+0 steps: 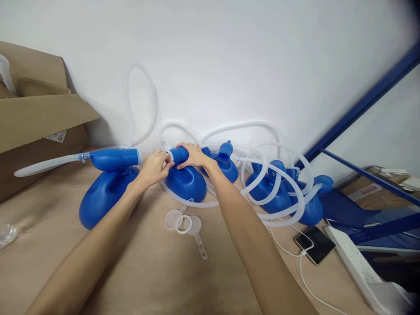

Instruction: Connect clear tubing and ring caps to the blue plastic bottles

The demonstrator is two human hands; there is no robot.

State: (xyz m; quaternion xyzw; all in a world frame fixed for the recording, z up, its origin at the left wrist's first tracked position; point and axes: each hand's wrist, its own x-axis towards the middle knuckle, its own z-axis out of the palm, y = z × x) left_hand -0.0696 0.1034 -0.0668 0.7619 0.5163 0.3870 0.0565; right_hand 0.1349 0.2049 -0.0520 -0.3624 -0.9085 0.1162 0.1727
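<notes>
A blue plastic bottle (187,186) with a rounded body and a sideways neck stands in the middle of the table. My right hand (193,155) is wrapped over its neck from the right. At the neck's left end is a white ring (170,155), and my left hand (155,168) is closed there with fingertips pinched against it. In front of the bottle lie translucent caps with straps (173,219) and a loose white ring (184,225). Close to my left forearm stands another blue bottle (108,192), its blue funnel piece (114,159) joined to a clear tube (49,166).
Several more blue bottles (272,192) with looped clear tubes (297,205) stand to the right. A cardboard box (42,118) is at the left. At the right are a phone (315,245) with a white cable, a power strip (352,262) and a blue metal frame (364,103).
</notes>
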